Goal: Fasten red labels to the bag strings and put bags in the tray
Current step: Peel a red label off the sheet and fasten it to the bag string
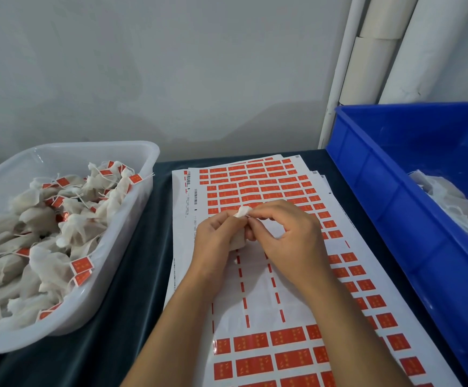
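Left hand (216,236) grips a small white bag (239,238); right hand (285,233) fingertips pinch its top, above the label sheet (255,303).

Both forearms are reaching forward, left hand (218,233) and right hand (285,233) meeting, fingers curling together in a pinch.

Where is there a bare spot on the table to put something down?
Bare dark cloth shows in the strip between the clear tray and the label sheets, widening toward the near edge. The tray is heaped with bags; both hands crowd the sheets. The blue bin fills the right.
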`<state>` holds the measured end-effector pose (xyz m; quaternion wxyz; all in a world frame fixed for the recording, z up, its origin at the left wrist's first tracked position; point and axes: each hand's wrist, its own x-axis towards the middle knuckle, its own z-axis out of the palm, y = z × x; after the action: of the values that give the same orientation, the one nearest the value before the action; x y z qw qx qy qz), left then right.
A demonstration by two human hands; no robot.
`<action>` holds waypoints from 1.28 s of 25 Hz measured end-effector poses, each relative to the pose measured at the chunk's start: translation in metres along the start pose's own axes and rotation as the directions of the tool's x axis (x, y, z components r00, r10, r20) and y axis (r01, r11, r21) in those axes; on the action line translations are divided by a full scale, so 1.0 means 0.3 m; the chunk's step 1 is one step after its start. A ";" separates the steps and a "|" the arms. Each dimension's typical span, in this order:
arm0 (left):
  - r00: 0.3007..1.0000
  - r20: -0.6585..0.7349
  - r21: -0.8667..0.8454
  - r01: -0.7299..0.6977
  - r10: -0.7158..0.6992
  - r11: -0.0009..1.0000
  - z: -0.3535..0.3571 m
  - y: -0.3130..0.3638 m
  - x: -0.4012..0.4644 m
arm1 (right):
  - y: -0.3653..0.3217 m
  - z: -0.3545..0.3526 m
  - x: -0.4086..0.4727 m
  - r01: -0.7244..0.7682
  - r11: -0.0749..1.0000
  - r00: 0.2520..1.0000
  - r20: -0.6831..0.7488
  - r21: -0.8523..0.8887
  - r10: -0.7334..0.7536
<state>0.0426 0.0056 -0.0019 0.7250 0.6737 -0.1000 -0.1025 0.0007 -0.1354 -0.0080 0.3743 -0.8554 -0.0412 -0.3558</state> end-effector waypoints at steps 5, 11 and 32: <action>1.000 -0.023 0.030 -0.006 0.007 1.000 0.008 -0.005 -0.002 | -0.002 0.009 -0.003 0.023 0.994 0.999 -0.021 -0.104 -0.026; 0.999 -0.025 0.080 -0.023 0.025 0.997 0.026 0.001 -0.007 | -0.014 0.017 -0.005 -0.045 0.995 0.997 0.051 -0.085 0.049; 0.994 0.105 0.066 -0.021 0.014 0.998 0.025 0.023 -0.028 | -0.028 0.012 -0.001 -0.115 0.987 0.972 -0.191 0.111 0.135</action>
<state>0.0326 0.0014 0.0054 0.6967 0.6904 -0.1470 -0.1281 -0.0003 -0.1269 -0.0049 0.4403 -0.7969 0.0327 -0.4124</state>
